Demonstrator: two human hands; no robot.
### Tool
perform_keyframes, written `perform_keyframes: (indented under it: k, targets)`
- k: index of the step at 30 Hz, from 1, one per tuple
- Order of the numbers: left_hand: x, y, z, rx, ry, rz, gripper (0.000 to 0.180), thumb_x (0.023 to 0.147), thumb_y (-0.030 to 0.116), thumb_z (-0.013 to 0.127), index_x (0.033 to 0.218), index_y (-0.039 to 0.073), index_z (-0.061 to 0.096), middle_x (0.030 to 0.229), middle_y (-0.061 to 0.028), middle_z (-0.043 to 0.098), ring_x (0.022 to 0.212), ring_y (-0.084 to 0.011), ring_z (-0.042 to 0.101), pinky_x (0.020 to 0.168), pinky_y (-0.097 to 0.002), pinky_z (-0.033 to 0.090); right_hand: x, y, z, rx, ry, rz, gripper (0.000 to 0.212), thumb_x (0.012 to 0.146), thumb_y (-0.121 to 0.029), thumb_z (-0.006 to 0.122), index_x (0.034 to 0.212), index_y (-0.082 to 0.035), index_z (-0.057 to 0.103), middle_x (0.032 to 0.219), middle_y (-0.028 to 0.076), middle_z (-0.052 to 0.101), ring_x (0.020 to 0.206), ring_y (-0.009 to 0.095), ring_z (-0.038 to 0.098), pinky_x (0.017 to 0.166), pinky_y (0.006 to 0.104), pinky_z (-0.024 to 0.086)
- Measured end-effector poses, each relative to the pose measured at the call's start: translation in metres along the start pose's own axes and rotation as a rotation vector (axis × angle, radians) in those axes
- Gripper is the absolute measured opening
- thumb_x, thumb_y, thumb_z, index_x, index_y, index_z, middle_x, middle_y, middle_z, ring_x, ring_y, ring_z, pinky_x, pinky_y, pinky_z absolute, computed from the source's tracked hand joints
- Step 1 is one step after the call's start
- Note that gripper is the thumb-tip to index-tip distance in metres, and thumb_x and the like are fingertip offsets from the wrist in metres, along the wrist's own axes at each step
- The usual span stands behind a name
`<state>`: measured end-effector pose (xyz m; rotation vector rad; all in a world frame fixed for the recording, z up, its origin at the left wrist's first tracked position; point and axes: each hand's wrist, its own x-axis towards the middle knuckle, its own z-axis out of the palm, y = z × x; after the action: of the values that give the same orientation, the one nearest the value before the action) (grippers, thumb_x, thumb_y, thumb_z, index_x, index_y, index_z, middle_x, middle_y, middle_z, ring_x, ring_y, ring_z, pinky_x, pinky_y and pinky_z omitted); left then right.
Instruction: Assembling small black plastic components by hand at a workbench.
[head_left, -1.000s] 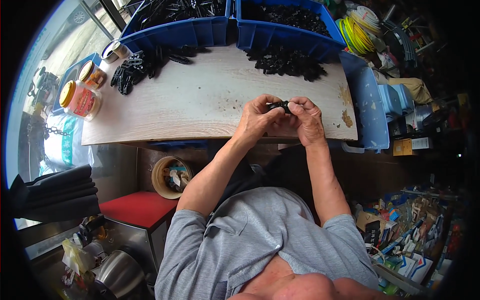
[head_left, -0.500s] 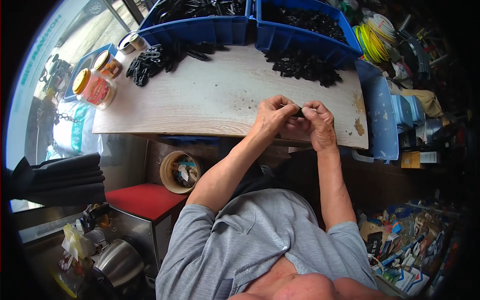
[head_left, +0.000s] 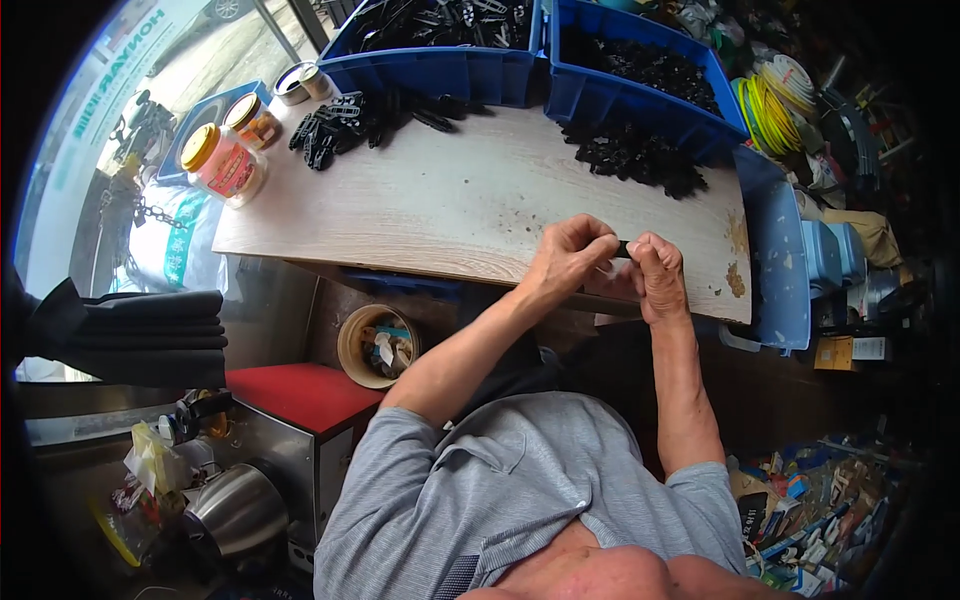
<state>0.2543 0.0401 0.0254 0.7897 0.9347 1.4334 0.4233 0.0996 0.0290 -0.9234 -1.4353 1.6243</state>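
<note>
Over the near right edge of the wooden table (head_left: 400, 210), my left hand (head_left: 572, 258) and my right hand (head_left: 662, 278) meet at the fingertips. Pinched between them is a small black plastic part (head_left: 622, 248), mostly covered by the fingers, so its exact shape is hidden. Both hands are closed, thumbs against forefingers. Beyond them on the table lies a heap of small black plastic pieces (head_left: 640, 160). A second heap, of longer black slotted pieces (head_left: 340, 125), is at the far left.
Two blue bins, one with long black pieces (head_left: 430, 75) and one with small ones (head_left: 580, 95), stand along the far edge. Jars (head_left: 225, 170) sit at the table's left end. Below are a waste bucket (head_left: 350, 350) and a red-topped cabinet (head_left: 290, 395); a blue tub (head_left: 775, 250) stands right.
The whole view has shifted, so the table and hands appear lower and farther right. Both hands keep their pinch on the small black part, with little visible change in their grip.
</note>
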Motion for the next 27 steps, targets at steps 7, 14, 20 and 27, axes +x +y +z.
perform_keyframes:
  k: [7,14,20,27]
  targets:
    - [0.050,0.068,-0.159,1.610,0.567,0.828,0.039,0.079,0.002,0.067,0.118,0.007,0.065,0.125,-0.0152,0.062,0.119,-0.0377,0.053,0.104,-0.0454,0.043,0.003,-0.012,-0.042,0.216,0.299,0.090,0.048,0.096,-0.036,0.055,0.057,-0.010,0.046,0.044,0.005,0.041,0.050,0.025,0.062,0.064,0.0498,0.063]
    - [0.065,0.077,-0.206,1.864,0.417,0.703,0.040,0.085,0.009,0.065,0.125,0.008,0.063,0.130,-0.0148,0.060,0.129,-0.0408,0.049,0.106,-0.0465,0.043,0.020,-0.027,-0.112,0.246,0.785,0.093,0.043,0.088,-0.042,0.070,0.102,-0.004,0.057,0.048,0.005,0.043,0.051,0.024,0.060,0.062,0.0503,0.062]
    - [0.066,0.075,-0.186,1.703,0.276,0.859,0.035,0.085,0.005,0.063,0.120,0.006,0.063,0.125,-0.0157,0.062,0.121,-0.0377,0.056,0.100,-0.0454,0.046,0.043,-0.029,-0.108,-0.011,0.691,0.240,0.026,0.088,-0.026,0.074,0.101,-0.005,0.066,0.051,0.003,0.044,0.051,0.020,0.058,0.054,0.0380,0.059]
    - [0.057,0.059,-0.153,1.683,0.140,0.681,0.030,0.085,0.009,0.065,0.115,0.006,0.063,0.114,-0.0114,0.067,0.106,-0.0318,0.062,0.087,-0.0421,0.047,0.080,-0.034,-0.095,-0.214,0.611,0.364,0.029,0.089,-0.030,0.074,0.109,-0.010,0.069,0.051,0.001,0.046,0.048,0.017,0.059,0.047,0.0314,0.056]
